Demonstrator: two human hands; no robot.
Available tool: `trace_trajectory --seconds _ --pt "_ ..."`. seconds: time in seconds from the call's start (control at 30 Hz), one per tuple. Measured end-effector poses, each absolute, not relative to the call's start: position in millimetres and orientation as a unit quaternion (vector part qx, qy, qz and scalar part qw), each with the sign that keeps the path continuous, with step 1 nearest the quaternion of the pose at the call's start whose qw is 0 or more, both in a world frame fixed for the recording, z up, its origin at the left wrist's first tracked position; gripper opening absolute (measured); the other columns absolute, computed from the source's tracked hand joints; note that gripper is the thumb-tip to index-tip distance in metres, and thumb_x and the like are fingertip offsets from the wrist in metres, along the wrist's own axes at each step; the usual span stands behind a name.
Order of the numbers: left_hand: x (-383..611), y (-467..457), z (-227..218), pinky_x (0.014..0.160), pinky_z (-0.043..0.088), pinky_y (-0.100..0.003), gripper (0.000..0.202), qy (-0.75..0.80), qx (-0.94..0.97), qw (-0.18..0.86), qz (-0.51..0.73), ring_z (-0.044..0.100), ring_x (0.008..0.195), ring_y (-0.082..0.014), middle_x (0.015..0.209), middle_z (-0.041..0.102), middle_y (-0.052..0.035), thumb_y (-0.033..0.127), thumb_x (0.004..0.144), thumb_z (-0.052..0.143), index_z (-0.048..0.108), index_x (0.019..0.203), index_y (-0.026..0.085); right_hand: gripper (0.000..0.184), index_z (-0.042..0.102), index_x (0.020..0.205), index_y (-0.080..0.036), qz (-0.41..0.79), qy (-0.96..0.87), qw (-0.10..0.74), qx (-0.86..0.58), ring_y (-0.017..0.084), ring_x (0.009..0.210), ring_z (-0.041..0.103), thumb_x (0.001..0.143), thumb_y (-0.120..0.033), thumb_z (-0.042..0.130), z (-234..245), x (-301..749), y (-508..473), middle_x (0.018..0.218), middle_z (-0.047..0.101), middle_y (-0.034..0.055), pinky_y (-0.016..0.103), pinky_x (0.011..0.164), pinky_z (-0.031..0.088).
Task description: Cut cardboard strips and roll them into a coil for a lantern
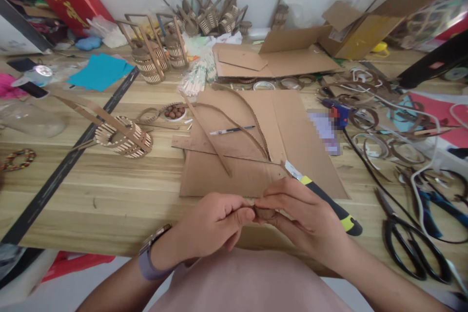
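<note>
Close to my body at the table's front edge, my left hand (214, 224) and my right hand (307, 217) meet around a small rolled piece of brown cardboard (266, 213). Thumb and fingers of both hands pinch it, hiding part of its shape. Just past my right hand lies a yellow-and-black utility knife (323, 199), its blade over the cardboard sheet (292, 175). Cardboard strips (208, 139) and a pen (232, 130) rest on that sheet. To the left stands a small cardboard basket (126, 137) with pale slats and a tall handle.
Large scissors (409, 243), pliers (438, 207) and curled strips (365, 112) crowd the right side. A long black ruler (71, 168) crosses the left. Several finished baskets (148, 61) stand at the back. A small dish holds brown beads (175, 111).
</note>
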State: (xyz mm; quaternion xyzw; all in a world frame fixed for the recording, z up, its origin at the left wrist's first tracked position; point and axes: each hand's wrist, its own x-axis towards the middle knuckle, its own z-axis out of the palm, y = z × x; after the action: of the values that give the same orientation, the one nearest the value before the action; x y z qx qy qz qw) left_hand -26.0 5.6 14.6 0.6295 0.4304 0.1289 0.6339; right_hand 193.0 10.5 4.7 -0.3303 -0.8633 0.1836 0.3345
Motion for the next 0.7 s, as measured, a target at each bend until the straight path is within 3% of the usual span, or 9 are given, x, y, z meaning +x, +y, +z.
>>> trace_trajectory --seconds 0.2,0.4,0.57,0.7 --pt "-16.6 1.7 23.1 0.053 0.03 -0.024 0.04 0.487 0.686 0.524 0.132 0.05 0.051 -0.012 0.055 0.056 0.0036 0.041 0.1 0.043 0.049 0.066 0.02 0.025 0.071 0.098 -0.019 0.045 -0.903 0.279 -0.324 0.017 0.076 0.063 0.098 -0.015 0.046 9.5 189.3 10.8 0.082 0.071 0.0037 0.033 0.067 0.047" --pt "-3.2 -1.9 20.4 0.053 0.022 -0.027 0.033 0.537 0.706 0.438 0.147 0.047 0.056 -0.0135 0.062 0.056 0.0012 0.039 0.094 0.053 0.05 0.068 0.019 0.03 0.072 0.102 -0.016 -0.084 -0.92 0.221 -0.313 0.018 0.078 0.061 0.099 -0.012 0.043 10.4 183.1 5.1 0.084 0.072 0.006 0.037 0.071 0.047" --pt "-3.4 -2.2 19.2 0.051 0.021 -0.027 0.033 0.524 0.7 0.444 0.195 0.041 0.053 -0.0107 0.056 0.046 0.0042 0.034 0.09 0.056 0.047 0.062 0.019 0.026 0.072 0.098 -0.017 0.001 -0.907 0.256 -0.335 0.017 0.073 0.061 0.097 -0.014 0.046 8.8 183.2 6.2 0.079 0.069 0.0052 0.034 0.064 0.048" --pt "-9.4 2.8 20.0 0.049 0.023 -0.023 0.032 0.47 0.657 0.546 0.223 0.037 0.053 -0.0088 0.057 0.041 0.0061 0.038 0.089 0.058 0.051 0.065 0.018 0.015 0.068 0.101 -0.02 0.117 -0.867 0.344 -0.339 0.016 0.077 0.065 0.095 -0.017 0.055 4.3 185.6 12.1 0.086 0.068 0.0046 0.029 0.065 0.054"
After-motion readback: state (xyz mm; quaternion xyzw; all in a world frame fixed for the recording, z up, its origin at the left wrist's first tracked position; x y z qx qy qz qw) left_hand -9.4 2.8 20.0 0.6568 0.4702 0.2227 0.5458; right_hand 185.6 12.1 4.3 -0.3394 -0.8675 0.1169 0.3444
